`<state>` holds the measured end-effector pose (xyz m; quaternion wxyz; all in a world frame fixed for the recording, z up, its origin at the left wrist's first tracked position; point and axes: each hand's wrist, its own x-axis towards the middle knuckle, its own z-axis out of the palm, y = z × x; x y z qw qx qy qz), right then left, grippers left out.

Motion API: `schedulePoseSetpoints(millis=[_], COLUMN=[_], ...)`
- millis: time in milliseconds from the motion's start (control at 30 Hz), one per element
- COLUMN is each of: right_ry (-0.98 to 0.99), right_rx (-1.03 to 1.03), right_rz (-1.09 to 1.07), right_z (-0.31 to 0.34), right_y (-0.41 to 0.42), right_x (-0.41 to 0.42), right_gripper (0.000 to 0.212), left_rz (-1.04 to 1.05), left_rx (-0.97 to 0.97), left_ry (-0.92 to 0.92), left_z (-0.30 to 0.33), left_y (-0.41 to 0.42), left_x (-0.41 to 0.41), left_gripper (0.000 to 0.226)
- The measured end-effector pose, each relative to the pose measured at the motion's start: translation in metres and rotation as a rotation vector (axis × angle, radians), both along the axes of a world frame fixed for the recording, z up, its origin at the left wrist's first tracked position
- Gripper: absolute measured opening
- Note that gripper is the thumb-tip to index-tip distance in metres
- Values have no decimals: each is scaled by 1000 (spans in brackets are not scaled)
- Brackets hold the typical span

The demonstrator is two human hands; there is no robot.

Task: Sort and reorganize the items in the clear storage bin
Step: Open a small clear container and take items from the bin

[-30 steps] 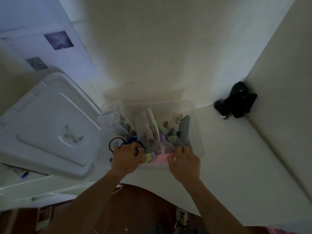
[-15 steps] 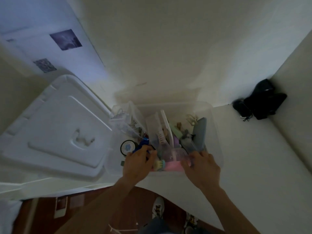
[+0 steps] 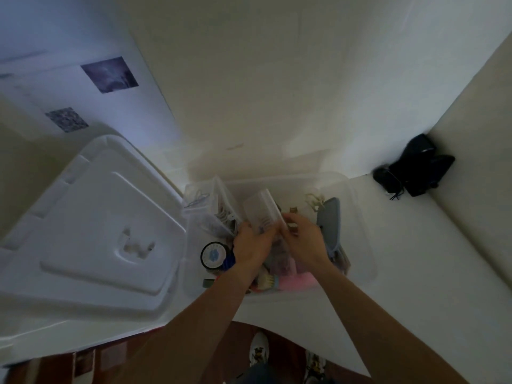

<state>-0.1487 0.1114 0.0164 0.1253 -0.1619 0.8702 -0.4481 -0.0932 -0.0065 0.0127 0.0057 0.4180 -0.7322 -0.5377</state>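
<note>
The clear storage bin (image 3: 360, 217) stands on a white table against the wall, packed with small items. Both hands are inside it. My left hand (image 3: 250, 245) and my right hand (image 3: 303, 239) close from either side on an upright clear plastic case (image 3: 261, 209) in the bin's middle. A smaller clear box (image 3: 202, 198) with hair ties sits at the bin's back left. A round black-rimmed tin (image 3: 213, 254) lies at the front left, a grey flat item (image 3: 329, 220) stands at the right, and a pink item (image 3: 297, 281) lies at the front.
The bin's white lid (image 3: 91, 231) lies flat to the left. A black object with cords (image 3: 415, 170) sits in the right corner. The table's curved front edge (image 3: 277, 328) runs below the bin, with brown floor and shoes under it.
Both hands have moved from the bin's front edge deeper into it and closed on the upright clear case. The camera view has shifted and come closer.
</note>
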Motion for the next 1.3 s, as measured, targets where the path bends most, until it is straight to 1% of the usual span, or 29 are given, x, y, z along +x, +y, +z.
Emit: schedulePoseSetpoints(millis=[67, 133, 167, 200, 267, 333, 400, 433, 533, 567, 667, 700, 733, 800, 867, 900, 967, 1000, 1033, 1067, 1100, 1133, 1167, 1200, 1233, 1300], right_ry=[-16, -68, -91, -101, -55, 4, -13, -19, -30, -7, 21, 35, 43, 68, 116, 128, 125, 118, 111, 95, 67, 24, -30, -88, -127, -160], right_rx=[-80, -165, -200, -229, -250, -256, -285, -293, -303, -293, -190, -141, -92, -7, 54, 58, 61, 79, 106, 138, 179, 222, 259, 294, 319, 354], right_rz=[-48, -53, -42, -29, 5, 49, 88, 108, 64, 19, -73, -79, -88, -146, -225, -258, -331, -367, -395, -417, -435, -455, -475, -484, -480, -450], right_z=[11, 21, 26, 30, 41, 52, 59, 62, 70, 72, 74, 75, 79, 88, 94, 95, 89, 83, 77, 70, 59, 44, 28, 12, -4, -33], right_y=[8, 15, 18, 21, 25, 28, 33, 36, 48, 53, 73, 82, 92, 116, 141, 154, 181, 196, 211, 224, 235, 243, 247, 247, 245, 236], right_x=[1, 2, 3, 4, 8, 10, 10, 11, 7, 5, -3, -3, -1, 4, 3, 0, -13, -21, -29, -37, -46, -55, -63, -69, -72, -72], right_gripper=[19, 18, 20, 22, 28, 30, 28, 27, 32, 43, 98, 110, 117, 121, 117, 115, 113, 113, 113, 114, 114, 115, 116, 117, 117, 116], left_rz=[10, 30, 40, 59, 117, 123, 98, 82, 79, 88, 95, 92, 79, 32, 3, -26, -140, -166, -187, -225, -307, -442, -594, -740, -830, -936], left_rx=[20, 96, 155, 228, 378, 451, 494, 520, 561, 570, 634, 649, 655, 686, 718, 695, 604, 521, 382, 161, -159, -522, -851, -1099, -1196, -1214], left_ry=[26, 56, 90, 143, 225, 266, 317, 344, 413, 427, 419, 414, 409, 392, 301, 253, 205, 209, 240, 301, 370, 388, 353, 248, 126, -54], left_z=[-5, 0, 7, 15, 31, 45, 61, 68, 82, 85, 91, 93, 95, 96, 95, 94, 95, 93, 89, 84, 74, 58, 38, 21, 8, -7], left_y=[-7, -14, -15, -15, -13, -7, 2, 7, 22, 27, 50, 60, 71, 97, 123, 136, 160, 169, 176, 178, 175, 170, 163, 156, 149, 142], left_x=[6, 10, 11, 11, 12, 15, 18, 19, 18, 17, 8, 4, 0, -9, -17, -23, -31, -35, -38, -36, -35, -36, -37, -38, -37, -34], left_gripper=[83, 82, 76, 65, 48, 48, 57, 57, 34, 28, 11, 7, 7, 13, 17, 17, 24, 28, 28, 26, 23, 22, 29, 40, 48, 56])
